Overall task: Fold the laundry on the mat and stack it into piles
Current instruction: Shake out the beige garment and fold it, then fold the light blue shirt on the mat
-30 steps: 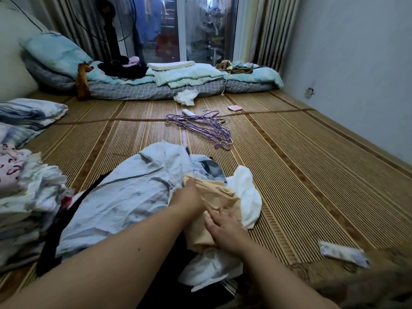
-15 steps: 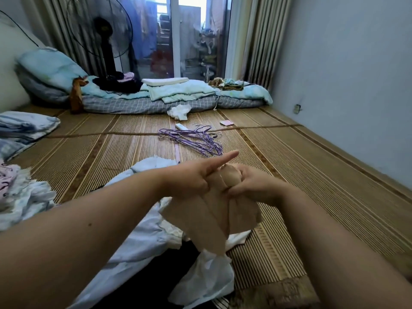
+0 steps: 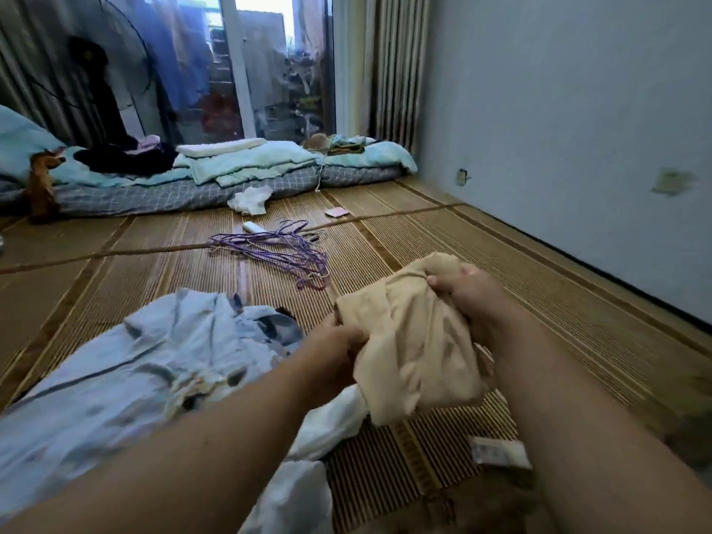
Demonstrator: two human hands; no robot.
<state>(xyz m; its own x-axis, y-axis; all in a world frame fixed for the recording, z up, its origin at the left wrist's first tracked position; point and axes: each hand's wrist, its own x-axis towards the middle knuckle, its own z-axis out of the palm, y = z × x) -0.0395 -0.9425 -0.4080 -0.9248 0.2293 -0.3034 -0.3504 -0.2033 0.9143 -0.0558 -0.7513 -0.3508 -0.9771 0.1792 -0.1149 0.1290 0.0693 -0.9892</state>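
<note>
A beige garment (image 3: 414, 348) hangs crumpled above the woven mat (image 3: 481, 264), held up between both hands. My left hand (image 3: 331, 354) grips its left edge, and my right hand (image 3: 468, 298) grips its bunched upper right part. Below and to the left lies a light blue patterned shirt (image 3: 154, 364), spread loosely on the mat. White cloth (image 3: 327, 422) pokes out under my left forearm, partly hidden by it.
Purple hangers (image 3: 277, 252) lie in a tangle farther out on the mat, with a small white cloth (image 3: 250, 200) beyond them. A low mattress with folded bedding (image 3: 246, 163) runs along the back. A small paper packet (image 3: 499, 452) lies at the near right. The wall (image 3: 578, 129) closes the right side.
The beige garment came up off the pile and moved to the right. My hands have spread apart on it, and my left forefinger no longer points out. The view swung right, so the left stacks are out of frame.
</note>
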